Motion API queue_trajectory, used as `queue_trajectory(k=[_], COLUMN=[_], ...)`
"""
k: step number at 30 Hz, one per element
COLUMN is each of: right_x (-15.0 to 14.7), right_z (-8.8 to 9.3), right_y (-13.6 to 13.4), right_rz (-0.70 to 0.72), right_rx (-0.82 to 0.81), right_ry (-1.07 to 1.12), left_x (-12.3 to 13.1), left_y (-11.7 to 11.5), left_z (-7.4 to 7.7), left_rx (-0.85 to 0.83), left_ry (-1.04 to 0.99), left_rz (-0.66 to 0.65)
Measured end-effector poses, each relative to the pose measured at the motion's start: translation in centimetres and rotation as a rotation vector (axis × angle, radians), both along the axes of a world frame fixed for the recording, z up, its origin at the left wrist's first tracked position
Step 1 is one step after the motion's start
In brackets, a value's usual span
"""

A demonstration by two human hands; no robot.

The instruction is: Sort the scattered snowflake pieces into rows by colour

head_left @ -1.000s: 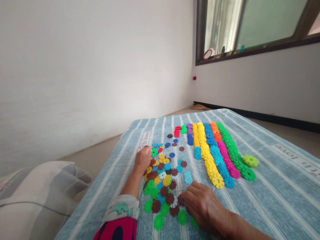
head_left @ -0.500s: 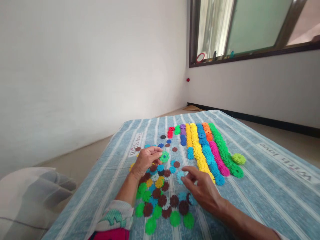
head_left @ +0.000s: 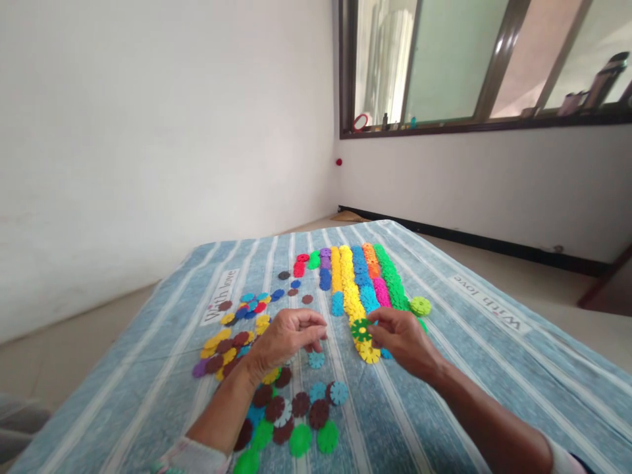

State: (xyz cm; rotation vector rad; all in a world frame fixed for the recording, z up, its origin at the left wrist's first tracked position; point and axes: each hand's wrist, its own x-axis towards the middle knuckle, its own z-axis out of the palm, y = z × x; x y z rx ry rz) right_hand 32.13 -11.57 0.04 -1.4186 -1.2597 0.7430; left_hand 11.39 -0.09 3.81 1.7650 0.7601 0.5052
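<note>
The green disc (head_left: pixel 361 329), pinched in the fingers (head_left: pixel 376 331) of the right hand (head_left: pixel 402 339), looks like hard moulded plastic, smooth and slightly shiny, with notched edges. The rows of discs (head_left: pixel 356 280) and the loose discs (head_left: pixel 284 401) show the same bright plastic. They lie on a bed cover (head_left: pixel 474 368) of woven cloth, matt, pale blue with white stripes and printed lettering. The wall (head_left: pixel 148 131) is painted plaster, flat and matt. The window frame (head_left: pixel 345 72) looks dark and smooth, its glass (head_left: pixel 444 59) frosted.
</note>
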Motion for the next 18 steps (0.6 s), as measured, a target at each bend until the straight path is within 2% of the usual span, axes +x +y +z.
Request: queue_trajectory(k=[4,7,12,15,18], right_x=[6.6,9.5,10.7,11.1,11.6], right_z=[0.4,0.2,-2.1,-3.9,-4.8], right_y=[-2.8,-4.5,-5.3,-5.1,-4.8], right_rz=[-0.173,-0.229,-0.175,-0.172,-0.204], right_rx=[-0.043,-0.154,-0.226,-0.244,-0.236], right_ry=[-0.311,-0.514,-0.664,-0.647,-0.622], left_x=[-0.7,-1.4,-3.1,-4.4,-5.5], left_y=[1.1,2.0,3.6,4.5,5.2], left_z=[0.0,0.1,-0.1,-0.3,-0.5], left_rx=[0.085,0.098,0.074,0.078,0.088], left_ry=[-0.051,-0.127,-0.226,-0.278,-0.317], left_rz=[0.121,0.28,0.541,0.646,0.738])
